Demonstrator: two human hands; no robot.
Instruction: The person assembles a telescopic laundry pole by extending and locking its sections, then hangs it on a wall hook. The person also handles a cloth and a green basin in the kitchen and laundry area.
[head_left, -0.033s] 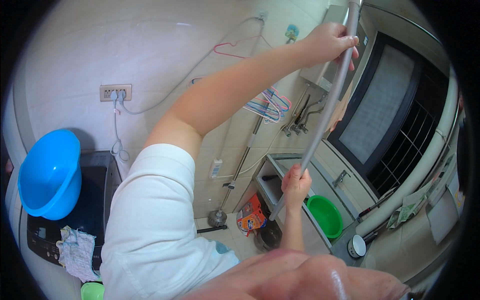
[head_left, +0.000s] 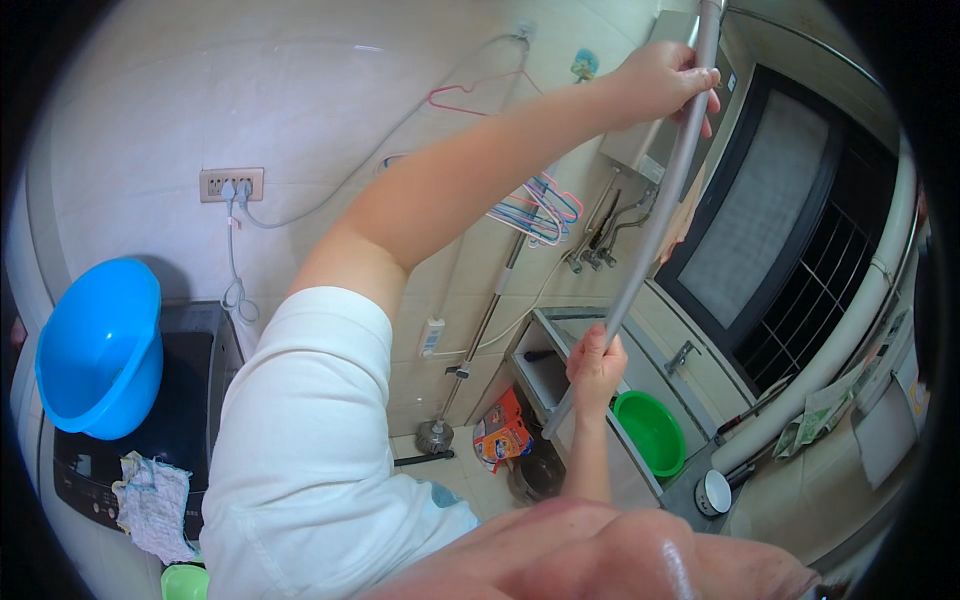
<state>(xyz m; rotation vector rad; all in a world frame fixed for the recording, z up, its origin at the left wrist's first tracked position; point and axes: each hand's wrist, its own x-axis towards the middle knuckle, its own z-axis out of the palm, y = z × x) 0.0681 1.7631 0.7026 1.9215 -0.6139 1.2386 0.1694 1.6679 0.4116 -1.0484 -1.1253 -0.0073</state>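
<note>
A long grey metal pole [head_left: 650, 235] slants across the right of the view, from the top edge down to beside the sink counter. High on it, my left hand [head_left: 665, 82] is closed, its thumb across the front and its fingertips behind. My left arm is raised, in a white short sleeve. Lower down, my right hand [head_left: 595, 365] also grips the pole, fingers wrapped round it. The pole's upper end runs out of view. Below my right hand, its lower end shows next to my forearm.
Clothes hangers [head_left: 535, 215] hang behind my left arm, above a standing mop [head_left: 435, 437]. A sink counter with a tap [head_left: 683, 357], a green basin [head_left: 652, 430] and a white mug [head_left: 712, 492] is at right, under a window [head_left: 755, 200]. A blue basin [head_left: 105, 350] sits on a washing machine [head_left: 185, 380].
Both hands and the pole have shifted very slightly up and to the right. Each hand keeps its grip; nothing else has visibly moved.
</note>
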